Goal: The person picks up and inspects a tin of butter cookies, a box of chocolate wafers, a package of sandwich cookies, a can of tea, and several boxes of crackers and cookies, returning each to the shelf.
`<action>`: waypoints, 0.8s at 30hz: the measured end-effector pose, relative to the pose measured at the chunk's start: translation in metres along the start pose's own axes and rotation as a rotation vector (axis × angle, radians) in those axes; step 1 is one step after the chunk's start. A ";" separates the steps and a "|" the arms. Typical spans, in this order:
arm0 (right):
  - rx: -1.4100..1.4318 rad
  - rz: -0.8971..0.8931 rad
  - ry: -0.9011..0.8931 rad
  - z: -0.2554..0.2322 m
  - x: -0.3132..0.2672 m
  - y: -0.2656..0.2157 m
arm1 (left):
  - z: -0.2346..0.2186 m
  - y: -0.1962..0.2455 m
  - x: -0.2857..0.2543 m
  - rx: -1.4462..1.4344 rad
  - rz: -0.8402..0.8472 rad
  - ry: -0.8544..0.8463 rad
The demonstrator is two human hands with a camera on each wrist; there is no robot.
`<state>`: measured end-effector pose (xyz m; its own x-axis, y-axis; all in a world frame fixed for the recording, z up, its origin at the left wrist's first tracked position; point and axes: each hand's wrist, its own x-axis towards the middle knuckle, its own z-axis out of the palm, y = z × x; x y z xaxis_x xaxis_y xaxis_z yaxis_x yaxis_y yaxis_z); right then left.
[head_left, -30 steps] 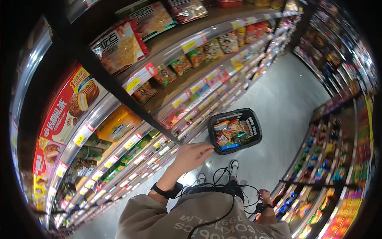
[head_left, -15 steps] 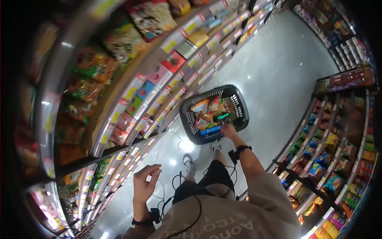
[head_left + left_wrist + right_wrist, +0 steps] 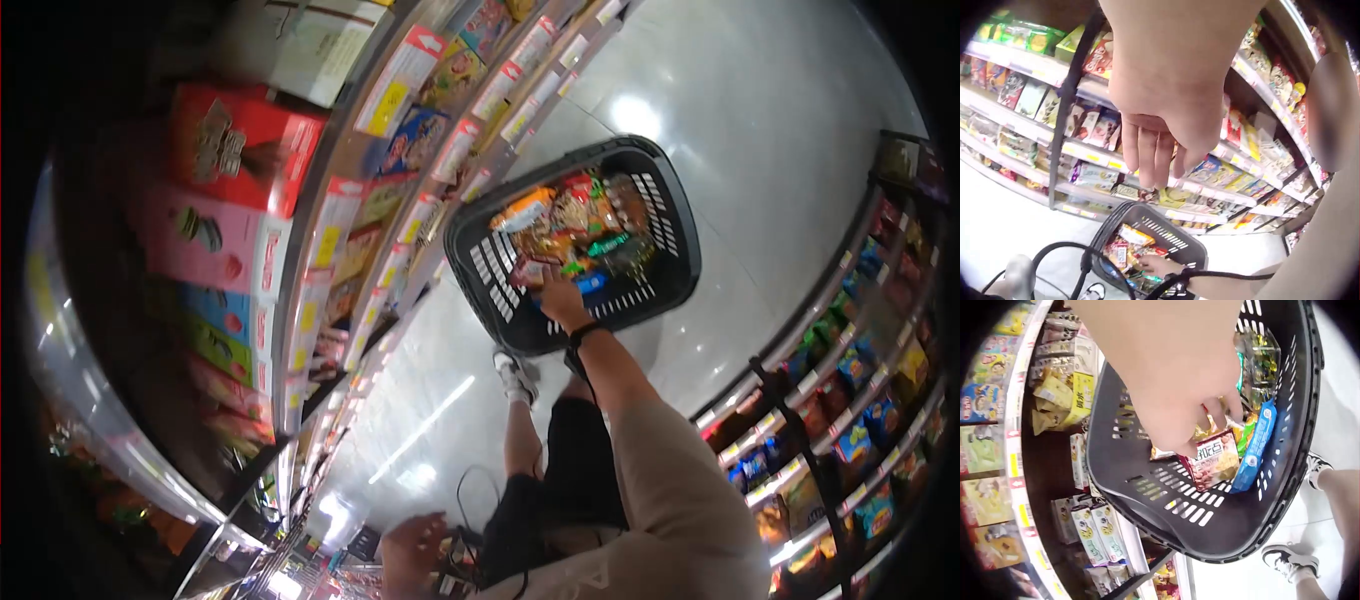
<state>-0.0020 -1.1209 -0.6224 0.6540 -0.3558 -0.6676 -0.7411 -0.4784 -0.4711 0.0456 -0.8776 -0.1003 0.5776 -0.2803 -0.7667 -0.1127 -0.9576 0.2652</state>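
A black plastic basket (image 3: pixel 680 225) holding several snack packets stands on the floor before the person. The right hand (image 3: pixel 562 303) reaches down into it, its thumb and curled fingers at the top edge of a dark red snack packet (image 3: pixel 1213 464) with a biscuit picture. A long blue packet (image 3: pixel 1255 447) lies beside that one along the basket wall. Away from the basket, the left hand (image 3: pixel 412 548) hangs low near the shelf side and holds nothing. Its fingers (image 3: pixel 1147 156) point loosely downward in the left wrist view, in front of the shelves.
Store shelves (image 3: pixel 330 240) with boxed sweets and price tags curve along the left, close to the basket. Another shelf of bagged snacks (image 3: pixel 855 365) lines the right. Pale floor (image 3: pixel 770 110) runs between them. Black cables (image 3: pixel 1079 250) hang near the body.
The right hand has come from the person's side into the basket. The left hand has dropped from the shelf toward the body. The basket looks nearer and larger.
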 end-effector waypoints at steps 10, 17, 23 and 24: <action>-0.037 0.036 0.095 0.019 0.030 -0.003 | 0.016 0.016 -0.009 0.180 -0.055 -0.012; 0.155 -0.116 0.199 -0.063 -0.041 -0.019 | 0.007 0.007 -0.051 0.067 0.164 0.137; 0.039 -0.359 0.614 -0.144 -0.162 -0.053 | -0.017 0.004 -0.104 -0.055 0.381 0.294; 0.113 -0.387 0.546 -0.161 -0.181 -0.067 | -0.019 0.000 -0.106 -0.019 0.452 0.341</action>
<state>-0.0462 -1.1536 -0.3777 0.8359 -0.5449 -0.0655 -0.4301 -0.5763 -0.6949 0.0004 -0.8463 -0.0082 0.7040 -0.6217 -0.3434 -0.3967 -0.7452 0.5361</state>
